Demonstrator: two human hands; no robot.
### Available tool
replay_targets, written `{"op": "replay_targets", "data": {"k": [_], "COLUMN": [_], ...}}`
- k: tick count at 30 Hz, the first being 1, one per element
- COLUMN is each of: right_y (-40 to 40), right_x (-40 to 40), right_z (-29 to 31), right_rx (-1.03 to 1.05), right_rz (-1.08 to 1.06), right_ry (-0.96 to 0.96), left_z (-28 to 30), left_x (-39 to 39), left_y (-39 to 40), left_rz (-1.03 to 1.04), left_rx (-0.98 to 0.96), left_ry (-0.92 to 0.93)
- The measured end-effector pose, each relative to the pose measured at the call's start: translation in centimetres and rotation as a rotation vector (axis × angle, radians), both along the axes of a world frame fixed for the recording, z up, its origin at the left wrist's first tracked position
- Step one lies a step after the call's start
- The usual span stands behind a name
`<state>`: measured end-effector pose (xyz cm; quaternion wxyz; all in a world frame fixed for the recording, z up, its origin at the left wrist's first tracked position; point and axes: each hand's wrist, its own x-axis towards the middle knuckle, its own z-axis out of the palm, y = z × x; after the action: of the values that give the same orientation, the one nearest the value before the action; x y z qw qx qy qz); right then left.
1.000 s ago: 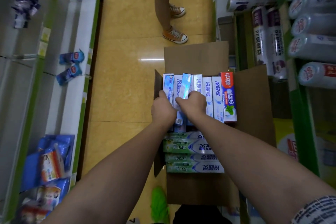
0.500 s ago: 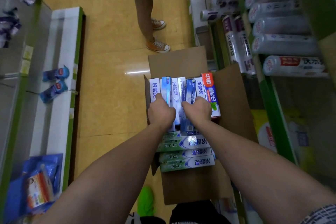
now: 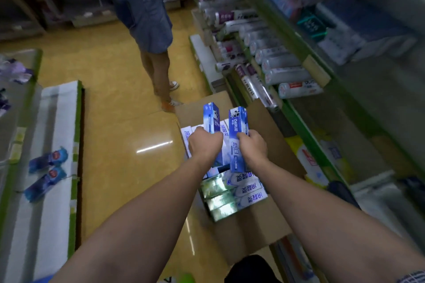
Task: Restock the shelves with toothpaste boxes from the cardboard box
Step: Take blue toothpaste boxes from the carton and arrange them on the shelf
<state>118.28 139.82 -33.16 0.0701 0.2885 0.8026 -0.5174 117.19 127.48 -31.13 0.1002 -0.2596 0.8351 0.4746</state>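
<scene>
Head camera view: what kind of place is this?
Most likely a shop aisle: green-edged shelves hold rows of packaged rolls, and both hands lift blue toothpaste boxes from a brown cardboard box.

Much here is covered, cropped or smeared
The left hand [image 3: 204,145] hides the middle of its blue toothpaste box [image 3: 212,119], and the right hand [image 3: 253,147] covers one edge of the Darlie box [image 3: 238,142]; both arms mask part of the cardboard box [image 3: 271,131], so the boxes beneath cannot be counted; the standing person [image 3: 147,18] is cut off at the top edge; goods on the right-hand shelves [image 3: 299,37] are blurred, labels mostly unreadable; the purple items [image 3: 16,71] at far left are too smeared to identify.
</scene>
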Motion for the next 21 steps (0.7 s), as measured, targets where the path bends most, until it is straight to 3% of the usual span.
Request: {"op": "replay_targets", "data": {"k": [11, 21], "right_y": [0.4, 5.6], "right_x": [14.8, 26.8], "right_z": [8.5, 14.6], "right_rx": [-0.027, 0.092], "right_rz": [-0.364, -0.495], "right_ry": [0.208, 0.285], "left_z": [9.3, 14.7], "left_x": [11.4, 21.5], "left_y": [0.9, 7.1], "left_rz": [-0.301, -0.567], "left_rx": [0.228, 0.307], "left_ry": [0.215, 0.276]}}
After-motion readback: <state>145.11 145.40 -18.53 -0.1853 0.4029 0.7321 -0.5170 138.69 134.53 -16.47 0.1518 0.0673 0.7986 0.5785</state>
